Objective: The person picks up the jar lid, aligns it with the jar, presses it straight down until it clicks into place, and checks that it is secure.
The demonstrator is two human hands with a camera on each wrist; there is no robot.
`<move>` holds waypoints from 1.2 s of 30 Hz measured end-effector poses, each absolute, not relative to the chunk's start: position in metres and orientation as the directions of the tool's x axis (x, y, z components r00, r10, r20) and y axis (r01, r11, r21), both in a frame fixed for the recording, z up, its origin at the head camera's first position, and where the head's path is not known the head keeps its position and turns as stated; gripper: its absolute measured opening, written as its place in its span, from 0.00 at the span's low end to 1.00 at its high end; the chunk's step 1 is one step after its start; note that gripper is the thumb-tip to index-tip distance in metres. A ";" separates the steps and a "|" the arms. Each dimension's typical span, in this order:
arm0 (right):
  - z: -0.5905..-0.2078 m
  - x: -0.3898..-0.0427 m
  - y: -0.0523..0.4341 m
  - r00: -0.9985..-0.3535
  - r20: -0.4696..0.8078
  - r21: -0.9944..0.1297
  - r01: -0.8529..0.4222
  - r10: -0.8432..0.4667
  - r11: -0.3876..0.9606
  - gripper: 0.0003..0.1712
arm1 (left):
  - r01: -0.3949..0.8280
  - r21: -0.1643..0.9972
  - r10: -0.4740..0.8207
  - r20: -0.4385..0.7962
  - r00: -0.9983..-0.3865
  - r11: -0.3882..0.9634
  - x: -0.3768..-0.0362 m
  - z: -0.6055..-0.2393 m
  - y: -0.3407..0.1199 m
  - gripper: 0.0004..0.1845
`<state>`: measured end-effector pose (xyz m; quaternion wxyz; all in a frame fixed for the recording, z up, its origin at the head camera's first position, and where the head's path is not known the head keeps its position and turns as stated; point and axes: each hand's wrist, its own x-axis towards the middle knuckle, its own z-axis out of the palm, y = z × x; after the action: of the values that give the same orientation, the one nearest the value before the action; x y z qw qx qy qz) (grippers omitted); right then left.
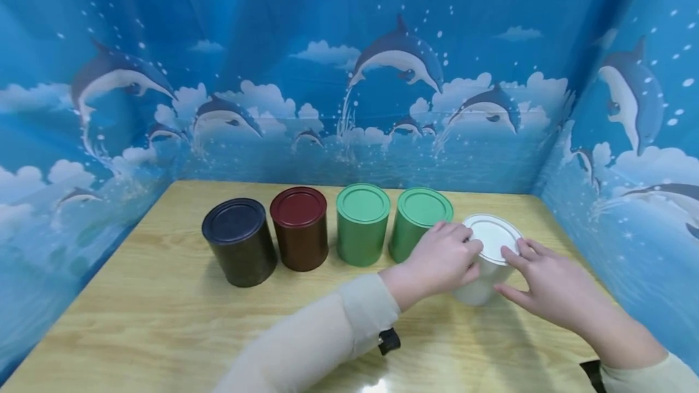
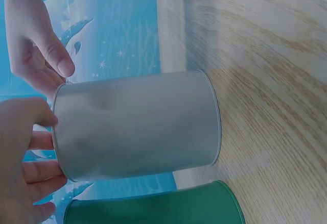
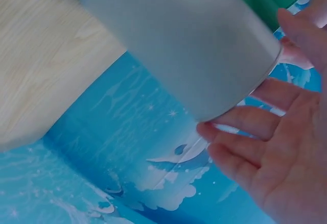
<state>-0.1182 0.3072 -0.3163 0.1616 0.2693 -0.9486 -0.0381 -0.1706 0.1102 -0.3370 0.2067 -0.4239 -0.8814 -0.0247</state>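
Observation:
A white can with a round white lid stands upright at the right of the table. My left hand holds its lid edge from the left, fingers bent at the rim; the left wrist view puts the thumb on that rim. Across from it, my right hand touches the right side of the rim with its fingertips, thumb held apart from the can's side. Both wrist views show the plain grey-looking wall of the can. Beside it, a green can is partly covered by my left hand.
Leftward along the row stand another green can, a dark red can and a black can, all lidded. The wooden table meets a blue dolphin-print curtain at its back and sides.

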 end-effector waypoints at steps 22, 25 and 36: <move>-0.313 -0.128 0.305 -0.885 0.025 -0.002 -0.465 -0.464 0.886 0.51 | 0.785 -0.161 0.796 0.009 -0.605 0.599 -0.192 -0.322 0.146 0.36; -0.311 -0.128 0.305 -0.895 0.010 0.000 -0.446 -0.446 0.895 0.53 | 0.785 -0.188 0.800 0.011 -0.600 0.591 -0.193 -0.317 0.153 0.31; -0.319 -0.126 0.302 -0.900 0.030 0.004 -0.435 -0.435 0.900 0.51 | 0.714 -0.258 0.729 -0.048 -0.683 0.651 -0.182 -0.323 0.139 0.37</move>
<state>-0.1264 0.3016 -0.3188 0.0149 0.2233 -0.9746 0.0012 -0.1816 0.1389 -0.3230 0.0303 -0.3972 -0.9081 0.1291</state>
